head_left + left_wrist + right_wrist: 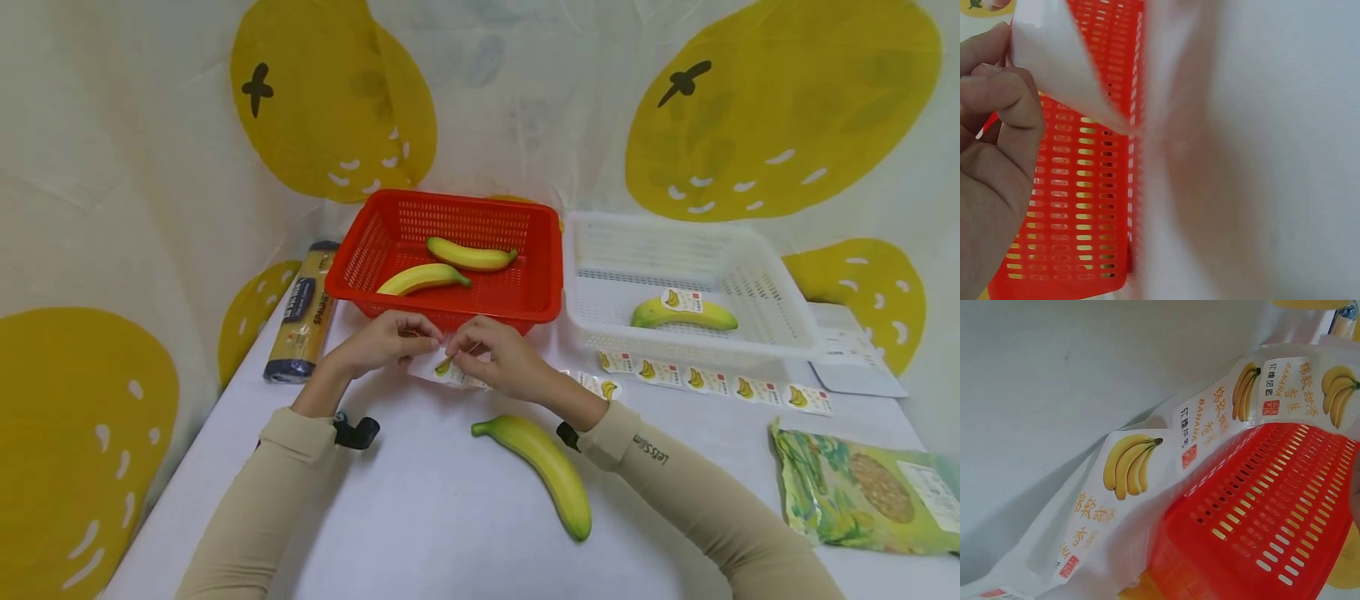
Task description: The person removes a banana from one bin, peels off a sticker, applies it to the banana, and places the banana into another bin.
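Note:
A strip of banana stickers (431, 369) is held up in front of the red basket (450, 313), with banana pictures and lettering visible on its labels (1132, 465) in the right wrist view. My left hand (382, 343) pinches the strip between thumb and finger; the left wrist view shows its pale backing (1054, 59). My right hand (501, 358) grips the same strip just beside, fingers curled. A loose yellow-green banana (543, 467) lies on the white table below my right wrist. Two more bananas (472, 255) sit in the red basket.
At the right, a white basket (780, 333) contains a banana (712, 315) with a sticker on it. More stickers (705, 381) run along its front. A spaghetti pack (300, 317) lies at left, a green bag (847, 492) at right, near a white sheet (862, 367).

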The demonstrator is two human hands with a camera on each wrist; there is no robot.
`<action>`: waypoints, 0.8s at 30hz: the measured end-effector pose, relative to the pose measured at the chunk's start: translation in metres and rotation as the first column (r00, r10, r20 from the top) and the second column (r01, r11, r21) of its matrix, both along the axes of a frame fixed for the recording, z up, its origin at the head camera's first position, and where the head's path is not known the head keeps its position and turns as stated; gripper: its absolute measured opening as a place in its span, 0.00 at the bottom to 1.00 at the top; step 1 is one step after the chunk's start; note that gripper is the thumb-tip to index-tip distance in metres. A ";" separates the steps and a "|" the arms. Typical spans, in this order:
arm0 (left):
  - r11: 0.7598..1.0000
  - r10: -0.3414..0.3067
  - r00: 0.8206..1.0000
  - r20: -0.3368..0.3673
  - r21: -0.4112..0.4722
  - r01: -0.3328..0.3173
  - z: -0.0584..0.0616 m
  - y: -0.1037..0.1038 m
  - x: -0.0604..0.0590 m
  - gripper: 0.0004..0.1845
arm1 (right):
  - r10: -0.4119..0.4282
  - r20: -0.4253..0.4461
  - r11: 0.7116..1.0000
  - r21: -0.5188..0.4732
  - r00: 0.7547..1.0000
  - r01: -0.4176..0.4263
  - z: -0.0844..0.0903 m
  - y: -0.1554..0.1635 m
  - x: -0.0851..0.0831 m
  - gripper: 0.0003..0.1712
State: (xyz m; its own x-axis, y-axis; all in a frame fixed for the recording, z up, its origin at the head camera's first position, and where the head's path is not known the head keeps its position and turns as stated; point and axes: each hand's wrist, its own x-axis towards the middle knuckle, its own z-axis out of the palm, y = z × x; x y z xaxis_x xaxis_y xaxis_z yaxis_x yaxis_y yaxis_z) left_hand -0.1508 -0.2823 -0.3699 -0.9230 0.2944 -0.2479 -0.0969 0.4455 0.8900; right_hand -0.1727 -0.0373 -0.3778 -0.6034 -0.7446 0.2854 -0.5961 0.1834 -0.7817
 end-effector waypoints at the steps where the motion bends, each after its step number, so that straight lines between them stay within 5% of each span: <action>1: 1.000 0.001 1.000 0.001 -0.002 -0.001 -0.001 0.000 0.000 0.10 | -0.003 -0.004 1.000 -0.003 1.000 0.003 0.000 0.000 0.000 0.06; 24: 0.999 0.038 0.999 -0.015 0.022 -0.037 -0.007 0.001 0.003 0.13 | -0.036 0.050 0.999 -0.023 0.998 0.037 0.001 0.004 -0.003 0.06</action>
State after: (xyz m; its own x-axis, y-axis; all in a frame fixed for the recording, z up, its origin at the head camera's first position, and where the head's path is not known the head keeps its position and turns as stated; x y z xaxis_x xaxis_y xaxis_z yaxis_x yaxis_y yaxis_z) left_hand -0.1477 -0.2817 -0.3768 -0.9370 0.2647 -0.2277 -0.0995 0.4225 0.9009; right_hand -0.1759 -0.0336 -0.3773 -0.6438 -0.7155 0.2714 -0.5495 0.1854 -0.8147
